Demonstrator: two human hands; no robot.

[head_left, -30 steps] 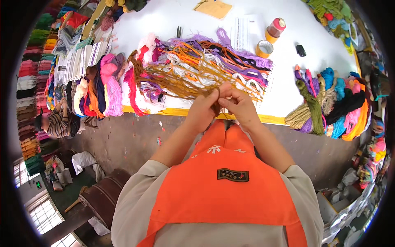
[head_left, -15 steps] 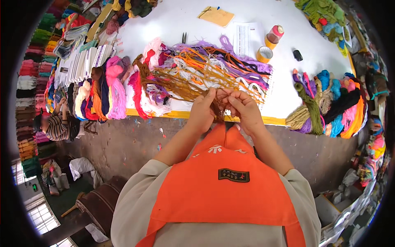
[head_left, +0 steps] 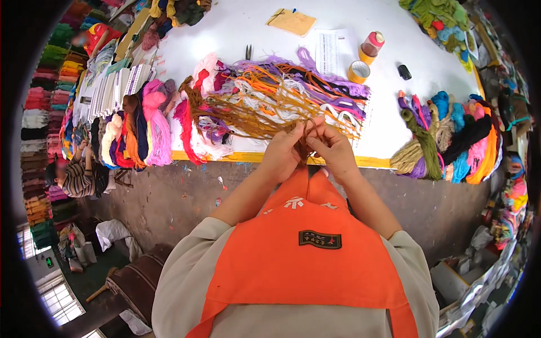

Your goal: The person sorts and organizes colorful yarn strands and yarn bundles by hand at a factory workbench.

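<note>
Brown yarn strands point(head_left: 236, 115) stretch from the left across a pile of mixed yarn point(head_left: 287, 84) in purple, orange, white and black. Their near ends gather at the table's front edge, between my two hands. My left hand point(head_left: 284, 149) is closed round the brown bunch, thumb on top. Close beside it, my right hand point(head_left: 332, 147) pinches some of the same strands with thumb and forefinger. Part of the bunch is hidden behind the fingers. Red and white skeins point(head_left: 194, 141) hang over the edge to the left of the pile.
On the white table point(head_left: 225, 34) lie snips point(head_left: 248, 52), a printed sheet point(head_left: 328, 50), tape rolls point(head_left: 359, 71), a pink-capped bottle point(head_left: 373, 43) and a black object point(head_left: 404, 72). Skeins point(head_left: 451, 138) heap at the right, others point(head_left: 135, 132) at the left. Another person point(head_left: 79, 174) sits far left.
My hands have drawn slightly closer together, and the right fingers have shifted over the brown strands. The view has tilted a little.
</note>
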